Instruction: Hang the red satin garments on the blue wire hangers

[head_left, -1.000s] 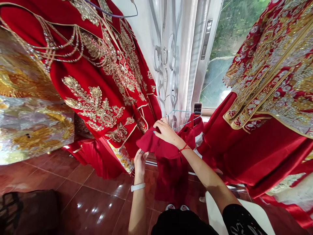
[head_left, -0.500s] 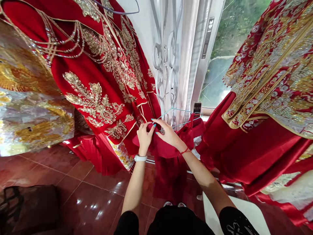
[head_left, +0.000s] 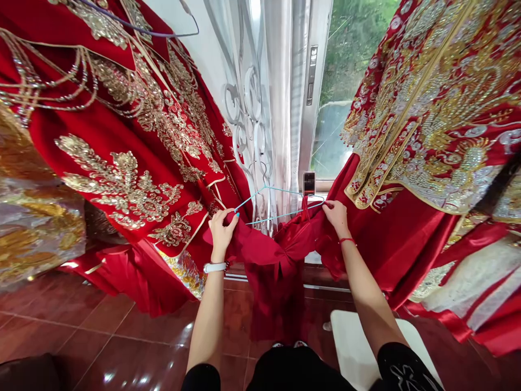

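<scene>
A dark red satin garment hangs in folds in front of me, its top drawn across a pale blue wire hanger. My left hand is shut on the cloth near the hanger's left end. My right hand grips the cloth at the hanger's right end. The hanger's hook rises toward the lace curtain, and its tip shows no clear support. A white band circles my left wrist, and a red string circles my right.
Large red gowns with gold embroidery hang close on the left, and another hangs on the right. Behind are a sheer curtain and a window. Below lie glossy red floor tiles and a white mat.
My hands have moved apart, the right one sliding out to the hanger's right end. The red garment now spreads wider across the hanger, and the view has shifted slightly.
</scene>
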